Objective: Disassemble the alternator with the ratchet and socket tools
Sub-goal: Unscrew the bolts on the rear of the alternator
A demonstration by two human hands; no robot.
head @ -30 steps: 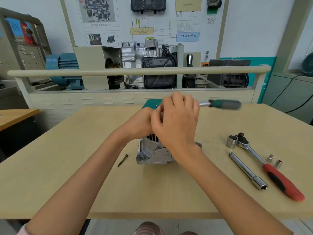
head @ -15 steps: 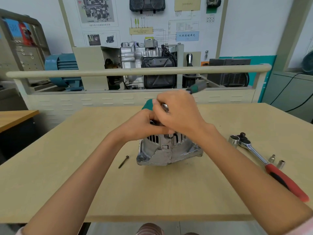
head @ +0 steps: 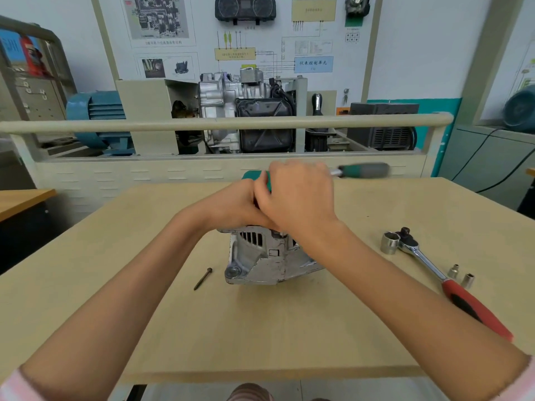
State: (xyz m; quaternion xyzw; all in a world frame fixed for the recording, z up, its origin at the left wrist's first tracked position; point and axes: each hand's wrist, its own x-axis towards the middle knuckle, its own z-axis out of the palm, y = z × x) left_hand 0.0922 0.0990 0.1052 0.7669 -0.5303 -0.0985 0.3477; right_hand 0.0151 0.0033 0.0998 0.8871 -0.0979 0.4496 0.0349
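Automotive training workshop. Wiring-diagram board (head: 231, 39) with instrument cluster (head: 245, 8) on the wall; cutaway gearbox (head: 246, 111) and blue motor (head: 98, 120) on a stand; ratchet (head: 445, 282), sockets on workbench (head: 289, 328).

My counter (head: 289, 328) is pale matt wood laminate. The alternator (head: 260, 261) is dull, scuffed cast metal. The ratchet (head: 428, 261) has a shiny chrome shaft and a red grip, perhaps rubber. The sockets (head: 389, 243) are glossy metal.
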